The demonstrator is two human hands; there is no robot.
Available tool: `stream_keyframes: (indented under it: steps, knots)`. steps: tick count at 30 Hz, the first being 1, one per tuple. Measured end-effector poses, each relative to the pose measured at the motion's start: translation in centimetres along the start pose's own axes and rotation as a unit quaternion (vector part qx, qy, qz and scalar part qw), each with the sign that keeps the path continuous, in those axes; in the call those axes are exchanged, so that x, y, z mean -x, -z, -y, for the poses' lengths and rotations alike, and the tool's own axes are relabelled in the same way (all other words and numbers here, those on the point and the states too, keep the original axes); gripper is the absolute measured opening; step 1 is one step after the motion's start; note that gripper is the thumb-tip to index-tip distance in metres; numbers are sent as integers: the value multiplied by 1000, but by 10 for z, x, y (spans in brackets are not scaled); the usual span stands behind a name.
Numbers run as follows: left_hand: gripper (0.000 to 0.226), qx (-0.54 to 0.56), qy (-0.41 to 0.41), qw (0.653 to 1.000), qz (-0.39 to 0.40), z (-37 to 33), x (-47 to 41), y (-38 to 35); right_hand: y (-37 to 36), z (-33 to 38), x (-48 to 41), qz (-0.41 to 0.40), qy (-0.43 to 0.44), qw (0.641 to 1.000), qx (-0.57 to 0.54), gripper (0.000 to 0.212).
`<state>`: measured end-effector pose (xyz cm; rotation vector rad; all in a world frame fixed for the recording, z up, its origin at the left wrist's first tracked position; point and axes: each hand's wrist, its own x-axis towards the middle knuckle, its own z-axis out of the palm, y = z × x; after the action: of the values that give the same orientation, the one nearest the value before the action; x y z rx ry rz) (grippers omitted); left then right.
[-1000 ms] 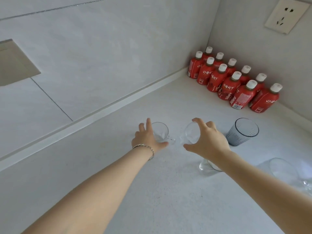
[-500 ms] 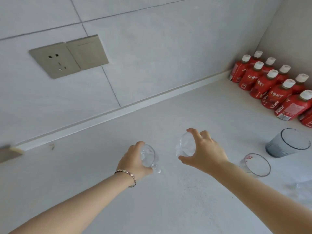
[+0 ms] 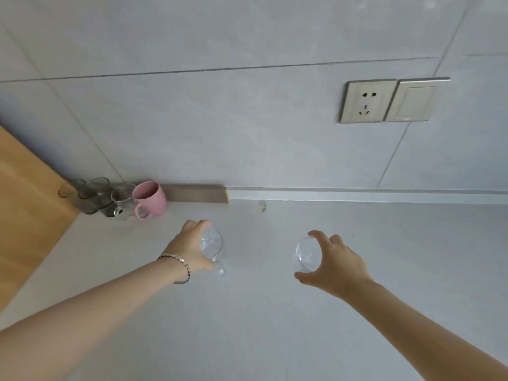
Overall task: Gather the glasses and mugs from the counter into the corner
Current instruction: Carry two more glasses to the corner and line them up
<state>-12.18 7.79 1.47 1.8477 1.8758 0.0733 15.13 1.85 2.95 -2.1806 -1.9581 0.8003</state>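
My left hand (image 3: pixel 189 248) grips a clear glass mug (image 3: pixel 211 243) by its side, its handle pointing down towards me, above the white counter (image 3: pixel 275 312). My right hand (image 3: pixel 334 264) holds a second clear glass (image 3: pixel 308 254) from the right, thumb below and fingers over the rim. In the far left corner stand a pink mug (image 3: pixel 149 198), a clear glass mug (image 3: pixel 123 199) beside it, and dark grey glasses (image 3: pixel 94 195) packed against the wall and the wooden panel.
A wooden panel (image 3: pixel 24 210) borders the counter on the left. A brown strip (image 3: pixel 196 193) and a white trim run along the tiled wall's foot. A socket and switch plate (image 3: pixel 390 100) sits on the wall at upper right.
My view has swung left: the red bottles and the grey tumbler have left the frame and the corner with the pink mug has appeared. Both hands carry their glasses leftwards.
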Motion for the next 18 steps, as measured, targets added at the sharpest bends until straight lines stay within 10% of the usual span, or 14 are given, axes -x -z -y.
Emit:
stream_keyframes:
  steps: [18]
  knots:
    - [78, -253, -71, 965, 13, 122, -200, 68, -83, 165, -71, -6, -94, 995, 26, 86]
